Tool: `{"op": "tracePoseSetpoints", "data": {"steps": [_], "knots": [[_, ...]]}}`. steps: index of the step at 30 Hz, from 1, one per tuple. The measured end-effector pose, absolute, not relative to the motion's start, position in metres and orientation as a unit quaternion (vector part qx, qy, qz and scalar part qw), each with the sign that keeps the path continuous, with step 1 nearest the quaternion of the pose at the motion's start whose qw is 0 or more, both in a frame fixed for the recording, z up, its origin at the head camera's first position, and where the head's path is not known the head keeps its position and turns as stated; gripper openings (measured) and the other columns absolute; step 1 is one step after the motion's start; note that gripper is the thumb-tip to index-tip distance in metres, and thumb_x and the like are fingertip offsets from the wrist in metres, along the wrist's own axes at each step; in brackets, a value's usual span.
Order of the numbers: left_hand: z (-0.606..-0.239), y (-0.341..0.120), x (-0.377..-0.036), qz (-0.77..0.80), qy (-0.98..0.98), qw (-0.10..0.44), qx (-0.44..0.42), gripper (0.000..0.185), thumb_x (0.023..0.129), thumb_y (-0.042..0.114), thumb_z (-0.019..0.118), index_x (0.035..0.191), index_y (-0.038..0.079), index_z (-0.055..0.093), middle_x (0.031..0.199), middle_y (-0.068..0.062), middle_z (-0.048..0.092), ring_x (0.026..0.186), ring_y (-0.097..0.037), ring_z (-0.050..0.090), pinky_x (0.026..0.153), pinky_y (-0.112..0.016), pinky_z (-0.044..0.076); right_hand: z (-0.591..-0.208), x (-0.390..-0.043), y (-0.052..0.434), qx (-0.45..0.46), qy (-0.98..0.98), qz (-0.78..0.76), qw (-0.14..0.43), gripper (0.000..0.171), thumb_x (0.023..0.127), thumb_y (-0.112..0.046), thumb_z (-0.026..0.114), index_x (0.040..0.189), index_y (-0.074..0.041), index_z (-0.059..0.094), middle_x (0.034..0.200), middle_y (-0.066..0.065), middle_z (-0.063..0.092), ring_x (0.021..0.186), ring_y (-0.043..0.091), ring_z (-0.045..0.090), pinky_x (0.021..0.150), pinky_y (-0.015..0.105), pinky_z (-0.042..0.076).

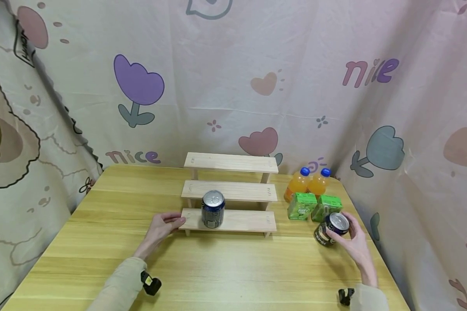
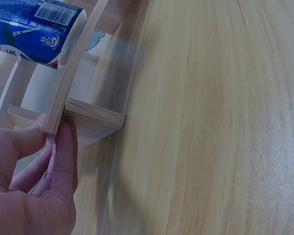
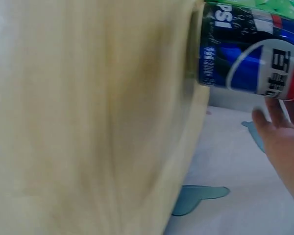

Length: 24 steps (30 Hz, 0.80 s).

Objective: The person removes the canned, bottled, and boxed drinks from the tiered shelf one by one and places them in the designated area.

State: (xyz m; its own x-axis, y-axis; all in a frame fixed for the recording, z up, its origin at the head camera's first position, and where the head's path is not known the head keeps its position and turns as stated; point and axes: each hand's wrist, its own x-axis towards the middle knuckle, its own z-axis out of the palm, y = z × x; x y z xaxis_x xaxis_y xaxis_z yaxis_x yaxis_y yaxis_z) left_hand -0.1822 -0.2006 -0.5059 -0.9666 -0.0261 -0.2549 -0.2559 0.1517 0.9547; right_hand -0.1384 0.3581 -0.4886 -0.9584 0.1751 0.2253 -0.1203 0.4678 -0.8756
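My right hand (image 1: 355,244) curls round a dark blue cola can (image 1: 332,229), tilted so its silver lid faces up toward me; it sits near the right edge of the table (image 1: 233,268), just in front of two green juice cartons (image 1: 313,206). In the right wrist view the can's glossy wall shows red, white and blue print, though that picture is blurred and I think the can is barely clear of the tabletop, if at all. My left hand (image 1: 162,227) pinches the left end of the bottom step of a pale, bare-wood three-step rack (image 1: 230,190); the left wrist view shows thumb and fingers (image 2: 63,156) gripping the thin board at its leg. A second blue can (image 1: 212,209) stands upright on that bottom step, smooth metal with a pull-tab top. Two orange drink bottles (image 1: 308,183) with blue caps stand behind the cartons, their lower halves hidden. The table is light, streaky wood grain. A printed cloth backdrop (image 1: 233,77) hangs all round.
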Motion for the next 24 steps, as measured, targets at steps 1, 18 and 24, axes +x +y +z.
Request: {"op": "tracePoseSetpoints", "data": {"steps": [1, 18, 24], "knots": [[-0.506, -0.2, -0.182, 0.644, 0.754, 0.089, -0.094, 0.049, 0.096, 0.009, 0.072, 0.134, -0.017, 0.056, 0.103, -0.005, 0.077, 0.079, -0.002, 0.067, 0.073, -0.02, 0.06, -0.486, -0.138, 0.357, -0.017, -0.846, 0.51, 0.155, 0.075, 0.087, -0.002, 0.08, 0.15, 0.004, 0.038, 0.127, -0.027, 0.049, 0.123, -0.02, 0.039, 0.103, -0.001, 0.03], [-0.502, -0.199, -0.181, 0.641, 0.756, 0.086, -0.101, 0.047, 0.096, 0.009, 0.073, 0.133, -0.016, 0.058, 0.102, -0.004, 0.077, 0.081, -0.002, 0.068, 0.075, -0.018, 0.059, -0.426, -0.15, 0.284, 0.086, -0.862, 0.465, 0.185, 0.072, 0.087, -0.007, 0.081, 0.151, -0.013, 0.048, 0.145, 0.02, 0.055, 0.137, -0.001, 0.04, 0.115, 0.073, 0.027], [-0.502, -0.199, -0.181, 0.637, 0.759, 0.09, -0.097, 0.05, 0.095, 0.011, 0.074, 0.134, -0.015, 0.057, 0.105, -0.006, 0.077, 0.082, -0.003, 0.068, 0.075, -0.02, 0.06, -0.428, -0.163, 0.245, 0.157, -0.849, 0.476, 0.167, 0.07, 0.085, -0.006, 0.081, 0.148, -0.007, 0.05, 0.144, 0.021, 0.059, 0.135, -0.002, 0.043, 0.116, 0.07, 0.031]]}}
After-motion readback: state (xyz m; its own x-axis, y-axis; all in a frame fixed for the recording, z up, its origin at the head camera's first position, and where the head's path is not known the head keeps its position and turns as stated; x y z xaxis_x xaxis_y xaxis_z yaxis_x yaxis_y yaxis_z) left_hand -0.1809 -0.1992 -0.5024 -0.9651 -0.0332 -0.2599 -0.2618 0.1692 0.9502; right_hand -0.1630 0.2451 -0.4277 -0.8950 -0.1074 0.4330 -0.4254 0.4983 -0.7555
